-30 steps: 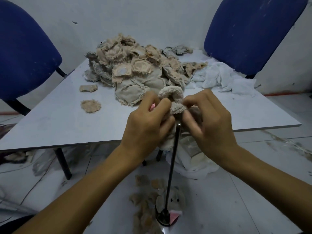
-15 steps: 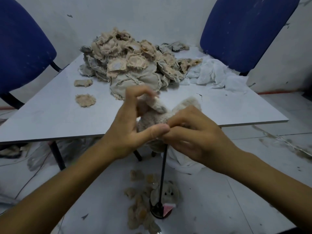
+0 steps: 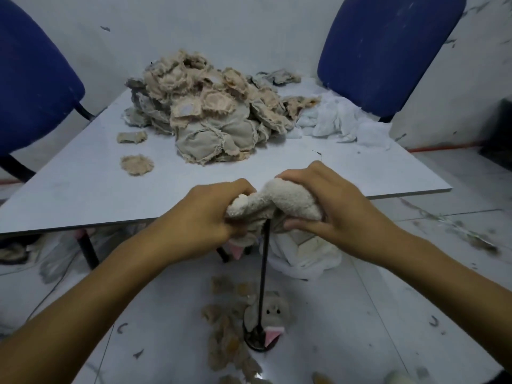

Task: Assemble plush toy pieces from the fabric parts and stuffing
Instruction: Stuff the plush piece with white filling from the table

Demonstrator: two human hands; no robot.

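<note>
**Near Table Edge: Both Hands Grasping Plush Piece**

Where the table (image 3: 83,195) front stands bare, fabric parts (image 3: 210,112) crowd its rear. Left hand (image 3: 205,217) and right hand (image 3: 332,209) clench the plush piece (image 3: 282,200) atop a black rod (image 3: 263,273). No legible writing.

both hands, the left hand (image 3: 206,217) and right hand (image 3: 336,210), are bare, forearms uncovered, with no sleeves visible.

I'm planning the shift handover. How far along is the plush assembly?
Done: one finished-looking plush lies on the floor. In hand: left hand and right hand grip a fuzzy piece atop the black rod. Left: a large fabric pile and white stuffing.
</note>
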